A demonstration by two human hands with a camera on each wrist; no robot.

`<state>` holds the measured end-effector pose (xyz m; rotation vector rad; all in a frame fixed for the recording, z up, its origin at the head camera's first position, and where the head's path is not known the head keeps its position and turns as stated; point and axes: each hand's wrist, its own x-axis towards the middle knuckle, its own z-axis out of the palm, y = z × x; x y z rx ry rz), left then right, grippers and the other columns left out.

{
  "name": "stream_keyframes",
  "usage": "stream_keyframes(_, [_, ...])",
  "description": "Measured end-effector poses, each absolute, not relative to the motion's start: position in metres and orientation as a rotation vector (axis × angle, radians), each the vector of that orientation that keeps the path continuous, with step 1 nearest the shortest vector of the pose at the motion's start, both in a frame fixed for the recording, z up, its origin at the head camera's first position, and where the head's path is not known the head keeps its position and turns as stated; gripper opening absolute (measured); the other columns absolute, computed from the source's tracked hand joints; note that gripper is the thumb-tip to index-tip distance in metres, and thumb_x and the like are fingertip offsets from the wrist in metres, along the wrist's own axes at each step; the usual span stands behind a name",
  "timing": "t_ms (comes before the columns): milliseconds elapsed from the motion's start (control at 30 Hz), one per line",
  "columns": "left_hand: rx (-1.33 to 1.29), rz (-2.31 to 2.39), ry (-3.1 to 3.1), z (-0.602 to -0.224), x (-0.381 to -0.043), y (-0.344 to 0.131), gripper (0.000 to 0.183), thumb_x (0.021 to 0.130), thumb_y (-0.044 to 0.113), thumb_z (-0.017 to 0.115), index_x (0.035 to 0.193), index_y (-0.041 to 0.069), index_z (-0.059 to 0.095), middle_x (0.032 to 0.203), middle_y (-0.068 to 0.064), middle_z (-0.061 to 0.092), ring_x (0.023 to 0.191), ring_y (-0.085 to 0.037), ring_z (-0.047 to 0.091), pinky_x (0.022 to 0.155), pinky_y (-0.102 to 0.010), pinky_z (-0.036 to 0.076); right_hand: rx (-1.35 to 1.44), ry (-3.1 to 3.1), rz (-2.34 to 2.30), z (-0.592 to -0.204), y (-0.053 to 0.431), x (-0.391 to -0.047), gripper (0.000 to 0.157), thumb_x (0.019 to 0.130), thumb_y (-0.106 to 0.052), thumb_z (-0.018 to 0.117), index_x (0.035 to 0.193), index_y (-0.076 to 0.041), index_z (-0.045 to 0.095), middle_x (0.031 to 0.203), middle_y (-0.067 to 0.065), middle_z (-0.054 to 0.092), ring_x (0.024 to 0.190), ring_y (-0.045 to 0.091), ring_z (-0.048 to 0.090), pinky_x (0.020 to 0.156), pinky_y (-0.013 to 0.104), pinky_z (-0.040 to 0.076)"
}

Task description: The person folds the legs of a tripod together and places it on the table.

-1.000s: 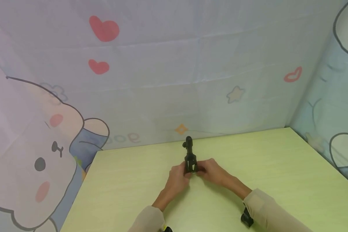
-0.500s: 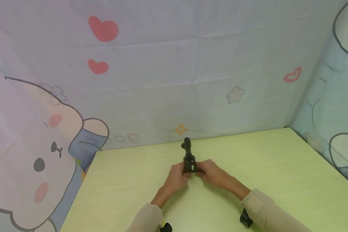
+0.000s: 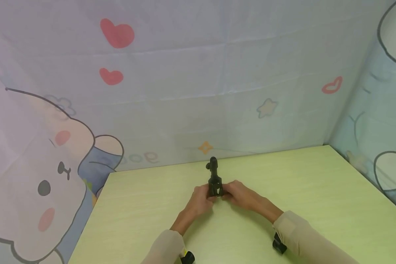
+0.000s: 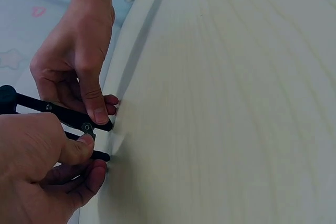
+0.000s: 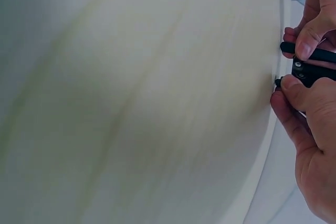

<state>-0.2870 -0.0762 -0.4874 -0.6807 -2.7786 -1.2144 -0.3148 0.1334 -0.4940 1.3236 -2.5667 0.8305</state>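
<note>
A black folding stand, like a small tripod (image 3: pixel 213 179), points away from me near the back of the table. Its slim shaft ends in a round knob, and a small side knob juts out left. My left hand (image 3: pixel 198 202) pinches one leg between thumb and fingers. From the other side, my right hand (image 3: pixel 242 195) pinches another leg (image 4: pixel 65 113). In the left wrist view, a hinge with a screw (image 4: pixel 87 127) shows between the legs. The right wrist view shows the leg tips (image 5: pixel 286 47) set apart, with fingers covering much of the lower part.
The pale yellow-green table (image 3: pixel 145 212) meets a printed cloth backdrop (image 3: pixel 184 73) close behind the stand. More cloth (image 3: pixel 379 121) hangs at the right. A black device (image 3: pixel 187 257) sits at the left cuff, another black device (image 3: pixel 279 245) under the right cuff.
Both hands and the stand have shifted slightly left. The light gap between the stand's legs looks narrower. The grip of both hands stays the same.
</note>
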Motion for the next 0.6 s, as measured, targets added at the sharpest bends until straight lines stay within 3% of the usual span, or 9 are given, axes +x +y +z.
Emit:
stream_keyframes(300, [-0.677, -1.205, -2.777, -0.4874, -0.288, -0.0795, 0.02, 0.086, -0.012, 0.068, 0.102, -0.001, 0.07, 0.08, -0.009, 0.071, 0.068, -0.017, 0.055, 0.066, -0.035, 0.051, 1.354, -2.576, 0.879, -0.4935, 0.1295, -0.3169, 0.014, 0.092, 0.007, 0.073, 0.096, -0.006, 0.068, 0.082, 0.0, 0.072, 0.074, 0.011, 0.06, 0.069, 0.029, 0.053])
stream_keyframes(600, [-0.621, -1.191, -2.745, -0.4901, -0.2823, -0.078, 0.024, 0.089, -0.009, 0.07, 0.112, -0.003, 0.068, 0.099, -0.016, 0.076, 0.087, -0.021, 0.07, 0.079, -0.043, 0.059, 1.291, -2.591, 0.909, -0.4944, 0.1259, -0.3189, 0.016, 0.089, 0.009, 0.073, 0.096, -0.005, 0.069, 0.082, 0.002, 0.073, 0.072, 0.01, 0.058, 0.068, 0.028, 0.052])
